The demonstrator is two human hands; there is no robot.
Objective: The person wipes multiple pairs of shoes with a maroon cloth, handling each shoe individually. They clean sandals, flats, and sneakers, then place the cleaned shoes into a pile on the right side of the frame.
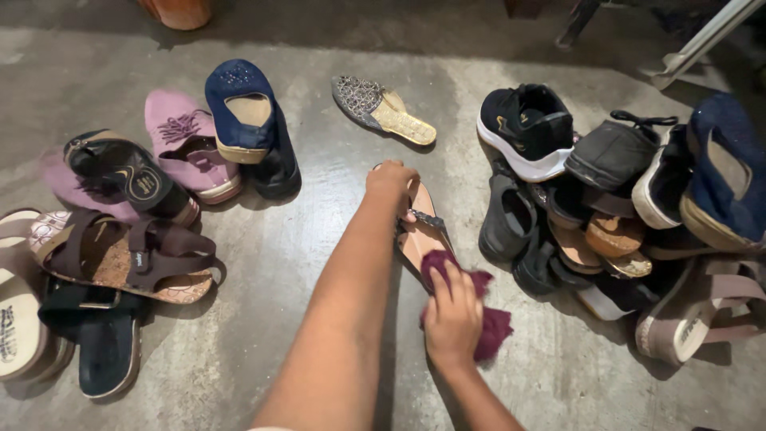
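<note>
The right hand [452,319] presses a bunched maroon cloth [479,319] against the footbed of a tan sandal [419,235], which lies on the concrete floor [335,199], while the left hand [391,182] closes over the sandal's far end. A heaped pile of shoes [622,207] sits just right of the sandal; a beaded slipper [383,109] and a navy slip-on [243,112] lie beyond, well apart

Soft maroon cloth [487,319], smooth tan sandal [419,239], rough concrete floor [335,231]

Grey concrete floor [335,231] strewn with shoes: left cluster [144,215], right heap [622,215], perhaps beaded slipper [383,110] between.
</note>
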